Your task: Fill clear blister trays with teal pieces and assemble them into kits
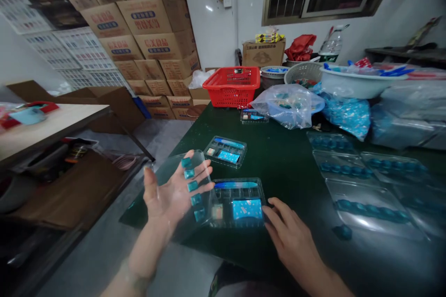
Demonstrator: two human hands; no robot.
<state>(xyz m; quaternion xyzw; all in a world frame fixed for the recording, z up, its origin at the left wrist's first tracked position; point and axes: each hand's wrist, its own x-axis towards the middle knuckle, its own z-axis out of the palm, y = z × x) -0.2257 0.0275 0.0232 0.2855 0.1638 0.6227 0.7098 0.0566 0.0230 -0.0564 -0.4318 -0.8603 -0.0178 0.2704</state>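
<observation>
My left hand point(167, 197) is raised palm-up at the table's near left corner, fingers spread under a clear plastic blister lid point(190, 181) that carries a row of teal nail pieces. It rests across my fingers, tilted. My right hand point(291, 236) lies flat on the dark green table point(289, 167), fingertips touching the right edge of a clear tray point(240, 202) holding a blue nail file, a blue patterned packet and small compartments. A second filled tray point(226, 151) lies further back.
Several clear lids with teal nail rows point(369, 206) lie to the right. Plastic bags point(289, 104), a red basket point(232, 86) and white bowls point(351, 81) crowd the far edge. Cardboard boxes point(146, 41) are stacked at the back left; a side table point(45, 125) stands left.
</observation>
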